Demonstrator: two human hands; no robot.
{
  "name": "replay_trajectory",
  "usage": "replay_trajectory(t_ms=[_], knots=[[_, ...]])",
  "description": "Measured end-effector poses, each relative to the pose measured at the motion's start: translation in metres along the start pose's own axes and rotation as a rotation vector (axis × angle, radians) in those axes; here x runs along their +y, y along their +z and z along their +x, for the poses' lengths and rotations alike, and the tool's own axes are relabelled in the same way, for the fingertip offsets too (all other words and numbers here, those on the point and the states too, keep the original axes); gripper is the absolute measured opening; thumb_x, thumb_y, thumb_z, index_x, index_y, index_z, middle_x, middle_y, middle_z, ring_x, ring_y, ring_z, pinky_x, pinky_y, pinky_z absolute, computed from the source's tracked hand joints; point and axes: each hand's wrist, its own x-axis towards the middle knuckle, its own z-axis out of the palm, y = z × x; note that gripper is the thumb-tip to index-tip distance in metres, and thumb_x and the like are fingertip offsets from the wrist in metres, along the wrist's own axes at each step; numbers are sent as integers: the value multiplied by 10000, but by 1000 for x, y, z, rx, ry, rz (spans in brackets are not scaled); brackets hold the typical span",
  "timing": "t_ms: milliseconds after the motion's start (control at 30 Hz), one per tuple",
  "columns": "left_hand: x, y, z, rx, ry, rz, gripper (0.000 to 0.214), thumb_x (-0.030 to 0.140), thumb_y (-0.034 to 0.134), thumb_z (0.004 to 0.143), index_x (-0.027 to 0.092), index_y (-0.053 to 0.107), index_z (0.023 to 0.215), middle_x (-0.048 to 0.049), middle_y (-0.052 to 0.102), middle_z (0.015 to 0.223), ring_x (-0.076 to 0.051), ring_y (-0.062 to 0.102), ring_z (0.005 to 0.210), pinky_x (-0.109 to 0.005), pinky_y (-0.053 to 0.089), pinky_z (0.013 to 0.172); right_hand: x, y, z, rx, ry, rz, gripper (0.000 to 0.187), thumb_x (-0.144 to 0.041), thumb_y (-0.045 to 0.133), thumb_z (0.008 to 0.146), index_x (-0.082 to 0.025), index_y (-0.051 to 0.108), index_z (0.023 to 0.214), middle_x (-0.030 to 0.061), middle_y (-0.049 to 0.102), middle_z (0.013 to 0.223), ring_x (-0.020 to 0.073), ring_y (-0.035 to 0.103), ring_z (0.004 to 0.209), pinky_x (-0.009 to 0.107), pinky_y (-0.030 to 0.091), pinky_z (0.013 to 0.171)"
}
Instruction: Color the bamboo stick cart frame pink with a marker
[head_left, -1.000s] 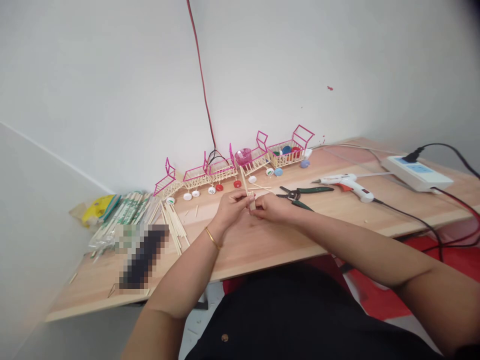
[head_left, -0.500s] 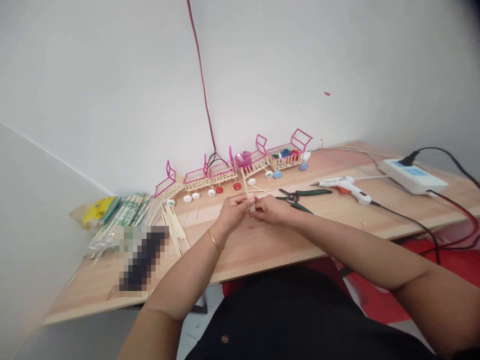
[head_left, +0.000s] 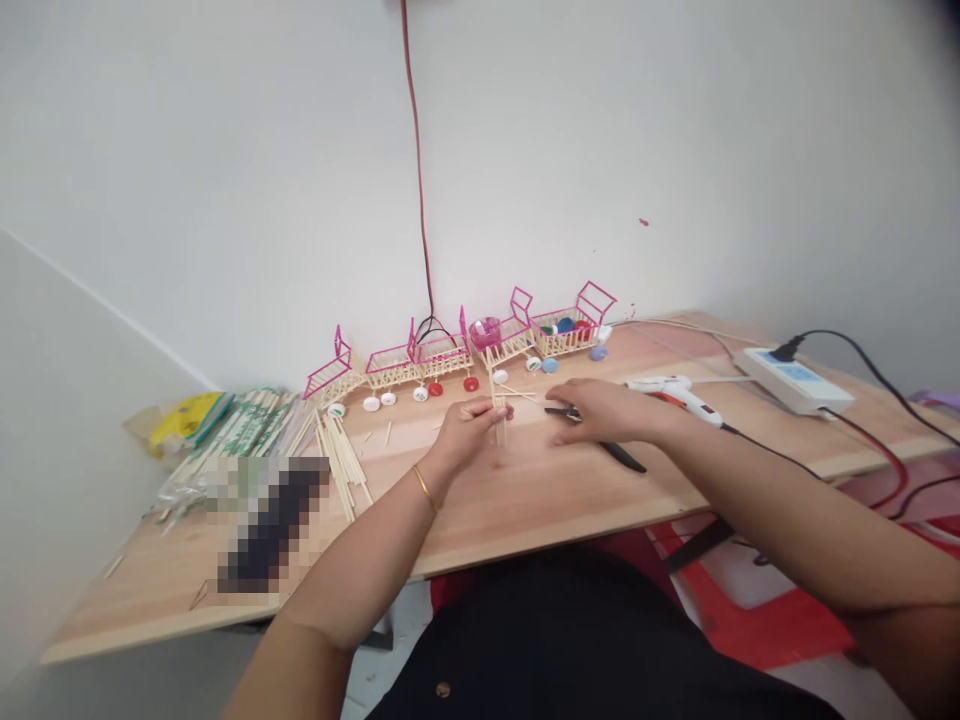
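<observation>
My left hand (head_left: 466, 428) pinches a small piece made of thin wooden sticks (head_left: 499, 418), held upright over the middle of the wooden table (head_left: 525, 490). My right hand (head_left: 606, 410) lies to the right of it, fingers curled over the green-handled pliers (head_left: 621, 455), whose handle sticks out below the hand. Whether it grips them firmly is hard to tell. A gold bangle sits on my left wrist.
A row of small stick carts with pink frames (head_left: 465, 345) and bottle-cap wheels lines the wall. A white glue gun (head_left: 675, 392) and a power strip (head_left: 793, 378) with cables lie right. Packs of chopsticks (head_left: 247, 430) and loose sticks (head_left: 339, 462) lie left.
My right hand has let go of the stick piece and moved right onto the pliers. My left hand keeps the piece. The view has tilted up slightly.
</observation>
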Motion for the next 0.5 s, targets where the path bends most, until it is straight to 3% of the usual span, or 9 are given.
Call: replay_trajectory(t_ms=[67,167,300,500], knots=[[1,1,0,-11,-58,-105,395,453,849,632,127,778,844,-86,765,844,-229,711,851,-378,516,874,17,-2,-13,-61,86,-144,864,-623,740,674,-99,562,1339,236,662,1199,408,603,1129,442,477,887],[4,3,-2,-28,-136,-244,429,437,886,584,112,764,837,-87,757,831,-227,730,811,-403,532,885,36,5,-26,-129,194,-228,836,-621,737,662,-112,576,1305,248,667,1146,443,609,1102,489,485,849],[10,4,-6,-83,-195,-290,435,410,910,551,95,746,802,-84,745,813,-203,722,738,-413,547,865,49,14,-28,-81,191,-177,793,-610,710,675,-127,586,1292,243,634,1172,414,627,1072,475,493,839],[17,1,-9,-172,-274,-273,444,410,909,566,76,728,795,-80,722,765,-166,689,680,-376,540,804,45,22,-39,0,156,-149,643,-409,680,681,-148,594,1263,189,632,1117,348,645,995,410,495,819]])
